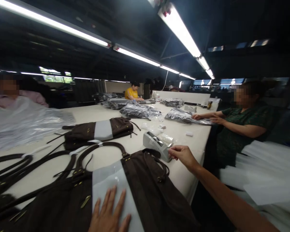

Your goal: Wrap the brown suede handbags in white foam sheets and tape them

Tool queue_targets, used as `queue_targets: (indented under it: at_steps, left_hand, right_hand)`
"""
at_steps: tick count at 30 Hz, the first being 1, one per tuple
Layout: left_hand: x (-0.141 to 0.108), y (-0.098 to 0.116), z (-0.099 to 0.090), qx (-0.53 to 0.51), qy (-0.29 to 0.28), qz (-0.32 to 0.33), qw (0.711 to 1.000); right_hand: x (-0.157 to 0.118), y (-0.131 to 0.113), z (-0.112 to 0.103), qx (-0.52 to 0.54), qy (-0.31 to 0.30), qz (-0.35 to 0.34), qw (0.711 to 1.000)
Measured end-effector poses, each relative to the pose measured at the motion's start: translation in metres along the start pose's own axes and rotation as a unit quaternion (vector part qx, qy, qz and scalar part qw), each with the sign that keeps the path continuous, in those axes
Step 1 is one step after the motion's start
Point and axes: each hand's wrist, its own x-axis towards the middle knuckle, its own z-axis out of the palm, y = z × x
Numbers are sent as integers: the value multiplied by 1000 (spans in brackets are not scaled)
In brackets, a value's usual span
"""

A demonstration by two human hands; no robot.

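A dark brown handbag lies in front of me, with a pale grey sheet around its middle. My left hand rests flat on that sheet, fingers spread. At the cutting end of a grey tape dispenser, my right hand is closed in a pinch; whatever lies between the fingertips is too small to make out. Behind the near bag is another brown bag with a pale band across it. More brown handles lie at the left.
Plastic-wrapped bundles lie farther back on the white table. Clear plastic sheets cover the left side. A person in green handles a wrapped bundle at the right; others are at the left and far end. White sheets stand out at lower right.
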Motion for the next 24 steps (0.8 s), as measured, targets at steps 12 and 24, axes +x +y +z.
queue_targets:
  at_steps: [12,24]
  left_hand:
    - [-6,13,-32,-85,-41,-38,995]
    - [-7,13,-37,-129,-38,-45,990]
  right_hand:
    - [-16,-80,218,145,-234,99,956]
    - [-25,-64,257,0,-203,69,977]
